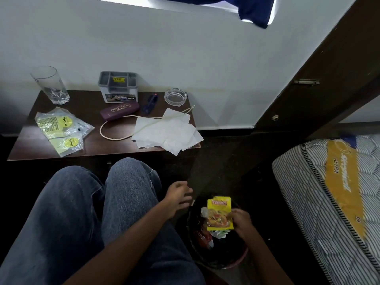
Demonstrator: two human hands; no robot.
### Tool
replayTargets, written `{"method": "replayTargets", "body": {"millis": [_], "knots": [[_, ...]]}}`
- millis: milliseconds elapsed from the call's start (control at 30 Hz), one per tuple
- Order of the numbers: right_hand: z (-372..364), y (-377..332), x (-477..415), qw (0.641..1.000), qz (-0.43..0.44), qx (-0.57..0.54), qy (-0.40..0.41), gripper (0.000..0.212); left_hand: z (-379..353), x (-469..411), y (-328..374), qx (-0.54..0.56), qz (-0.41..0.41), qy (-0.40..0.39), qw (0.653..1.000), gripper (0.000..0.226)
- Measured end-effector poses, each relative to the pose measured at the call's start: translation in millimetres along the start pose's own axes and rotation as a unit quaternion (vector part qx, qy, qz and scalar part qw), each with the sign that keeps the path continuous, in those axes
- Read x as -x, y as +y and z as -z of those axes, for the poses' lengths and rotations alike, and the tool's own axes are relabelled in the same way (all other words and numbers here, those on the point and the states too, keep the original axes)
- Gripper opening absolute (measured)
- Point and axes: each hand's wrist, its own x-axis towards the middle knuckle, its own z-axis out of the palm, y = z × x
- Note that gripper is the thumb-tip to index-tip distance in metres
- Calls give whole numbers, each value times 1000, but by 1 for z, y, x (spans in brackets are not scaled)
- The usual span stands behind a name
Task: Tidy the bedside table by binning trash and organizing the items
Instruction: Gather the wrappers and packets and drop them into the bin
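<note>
I've got the right hand pinched on the edge of a flat yellow printed food sachet, held right over the dark round bin on the floor, while the left hand hangs empty with fingers loosely spread. That sachet looks feather-light, thin and crinkly, so an edge pinch should do. Up on the dark wooden tabletop, the crumpled white paper sheets look just as soft: I'd gather them in 1 bunch.

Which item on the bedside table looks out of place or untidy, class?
The white tissues sprawl crumpled over the table's front right corner, hanging past the edge, with a cord trailing across them. Two plastic wrappers lie loose at the left.
</note>
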Motion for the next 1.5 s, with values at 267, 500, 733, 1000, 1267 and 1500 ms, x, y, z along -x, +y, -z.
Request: {"method": "replayTargets", "body": {"millis": [267, 500, 733, 1000, 1267, 1500], "knots": [[23, 31, 0, 997, -52, 45, 22, 13, -3, 7, 3, -17, 6, -19, 1000, 30], [-5, -27, 12, 996, 22, 73, -55, 8, -6, 17, 21, 29, -55, -3, 998, 26], [-90, -127, 39, 974, 110, 107, -169, 13, 48, 42, 105, 98, -188, 12, 977, 20], [-233, -217, 96, 913, 213, 190, -291, 14, 194, 50, 147, 169, -249, 150, 942, 21], [-378, -211, 130, 879, 219, 252, -340, 19, 297, 48, 115, 264, -201, 238, 913, 21], [-461, -166, 127, 877, 227, 341, -253, 18, 336, 44, 82, 287, -137, 265, 910, 23]]}}
